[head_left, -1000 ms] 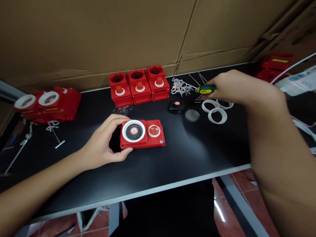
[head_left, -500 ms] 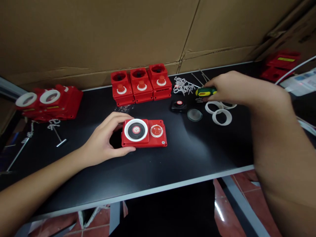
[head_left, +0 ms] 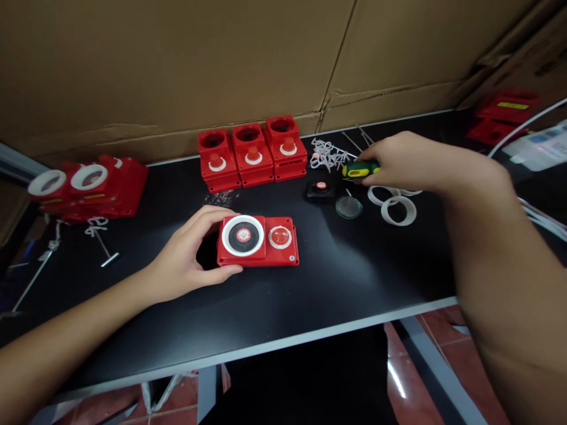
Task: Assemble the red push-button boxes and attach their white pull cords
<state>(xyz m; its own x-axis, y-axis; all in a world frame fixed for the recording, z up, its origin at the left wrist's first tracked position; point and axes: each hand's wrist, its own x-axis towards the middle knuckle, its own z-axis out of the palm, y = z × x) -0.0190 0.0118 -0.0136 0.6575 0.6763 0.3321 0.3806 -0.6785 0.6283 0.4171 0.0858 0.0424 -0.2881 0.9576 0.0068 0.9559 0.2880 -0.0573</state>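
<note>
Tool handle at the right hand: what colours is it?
Dark green and yellow; the tool handle shows in the head view, the only one.

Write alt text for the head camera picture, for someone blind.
A person's left-hand grip holds a red box at a black table, while the right-hand grip holds a green-and-yellow handle. Three more red boxes stand behind in a row, with white rings lying to the right.

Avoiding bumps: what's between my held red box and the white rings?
Head view: bare tabletop beside the box, then a clear disc near the rings.
</note>
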